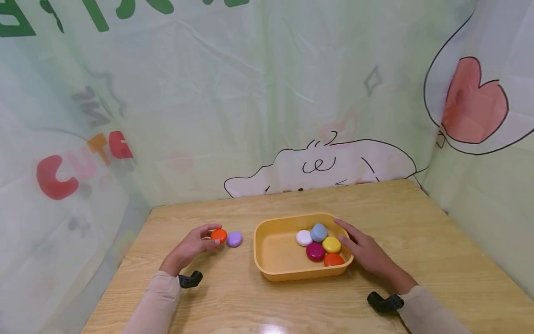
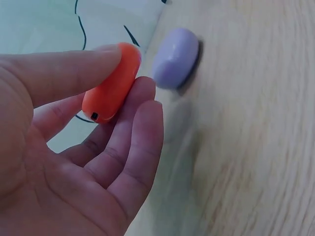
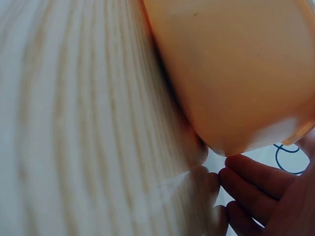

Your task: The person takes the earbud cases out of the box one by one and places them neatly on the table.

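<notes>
Between thumb and fingers, my left hand [image 1: 193,246] pinches an orange-red rounded piece [image 1: 219,235], seen close in the left wrist view [image 2: 112,88]. Just right of it a purple piece [image 1: 234,239] lies on the table. My right hand [image 1: 369,253] rests at the right end of an orange tray [image 1: 275,276], its fingers at the rim and outer wall. The tray's right half holds a white piece [image 1: 304,238], a blue piece [image 1: 319,232], a yellow piece [image 1: 332,244], a magenta piece [image 1: 315,252] and another orange-red piece [image 1: 333,260].
The wooden table [image 1: 233,301] reaches back to a printed cloth backdrop [image 1: 208,116], which also hangs at both sides. Black bands with dark mounts [image 1: 191,279] sit at both wrists. The purple piece lies between my left hand and the tray.
</notes>
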The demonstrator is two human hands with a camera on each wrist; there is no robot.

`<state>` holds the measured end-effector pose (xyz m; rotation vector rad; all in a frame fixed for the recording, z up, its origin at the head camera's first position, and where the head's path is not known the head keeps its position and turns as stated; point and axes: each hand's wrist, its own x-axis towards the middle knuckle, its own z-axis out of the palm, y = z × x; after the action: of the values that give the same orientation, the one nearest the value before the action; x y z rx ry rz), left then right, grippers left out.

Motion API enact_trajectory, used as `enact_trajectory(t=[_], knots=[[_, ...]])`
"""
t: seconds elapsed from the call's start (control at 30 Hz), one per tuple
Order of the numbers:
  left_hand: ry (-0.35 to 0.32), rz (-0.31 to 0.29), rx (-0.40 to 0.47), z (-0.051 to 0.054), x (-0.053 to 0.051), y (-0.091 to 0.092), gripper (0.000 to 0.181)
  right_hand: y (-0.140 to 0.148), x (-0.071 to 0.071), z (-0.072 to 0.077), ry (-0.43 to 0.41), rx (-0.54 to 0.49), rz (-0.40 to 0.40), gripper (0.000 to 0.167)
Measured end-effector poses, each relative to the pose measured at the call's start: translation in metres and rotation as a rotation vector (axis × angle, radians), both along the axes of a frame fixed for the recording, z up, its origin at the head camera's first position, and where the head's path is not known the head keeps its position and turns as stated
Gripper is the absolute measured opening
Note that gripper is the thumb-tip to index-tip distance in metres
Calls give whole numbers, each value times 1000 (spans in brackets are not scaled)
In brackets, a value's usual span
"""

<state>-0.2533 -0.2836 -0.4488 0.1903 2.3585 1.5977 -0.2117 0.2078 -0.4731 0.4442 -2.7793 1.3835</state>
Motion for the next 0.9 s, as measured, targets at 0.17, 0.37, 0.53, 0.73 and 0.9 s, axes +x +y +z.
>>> enact_trajectory(t=[0.17, 0.37, 0.53, 0.73, 0.9], knots=[[12, 39, -71, -5, -1, -4, 54, -1, 0, 1, 3, 6, -4, 55], [9, 92, -135, -9, 0, -7, 54, -2, 1, 1, 16, 4, -3, 54], [-9, 115, -118, -11, -2, -9, 54, -1, 1, 0, 19, 4, -2, 54], [0, 155, -141, -15, -4, -8, 54, -1, 1, 1, 15, 1, -1, 54], [-5, 191, -151, -17, -4, -7, 51, 0, 2, 1, 9, 2, 1, 55]])
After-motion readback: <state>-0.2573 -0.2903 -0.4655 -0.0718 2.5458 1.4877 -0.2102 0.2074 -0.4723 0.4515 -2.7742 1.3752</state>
